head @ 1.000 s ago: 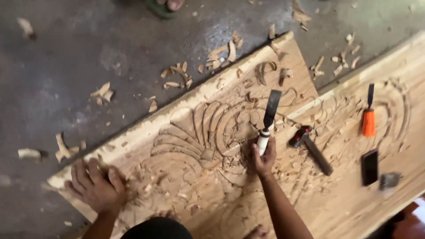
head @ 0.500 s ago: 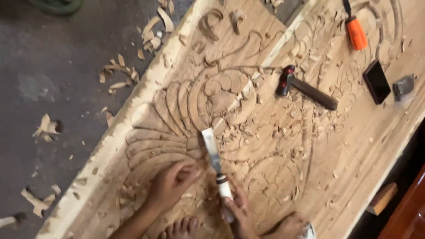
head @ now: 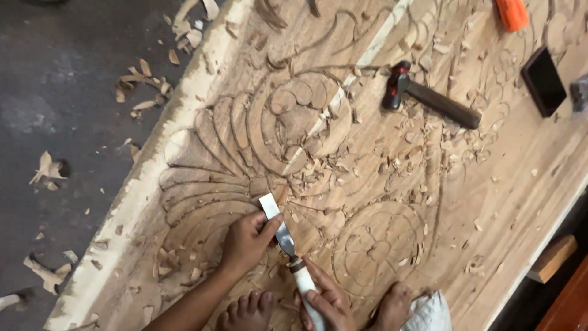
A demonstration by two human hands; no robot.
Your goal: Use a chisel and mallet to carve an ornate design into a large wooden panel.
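A large carved wooden panel with leaf and flower relief fills the view. My left hand pinches the flat metal blade of a chisel near its tip, which rests on the carving. My right hand grips the chisel's white handle at the bottom edge. My bare toes rest on the panel just below the hands.
A hammer with a dark handle lies on the panel at upper right. Beyond it lie an orange-handled tool and a black sharpening stone. Wood chips litter the grey floor at left.
The view has closed in on the carving. The chisel came down from the panel's middle to the lower carving, and my left hand left the panel's edge and took the blade.
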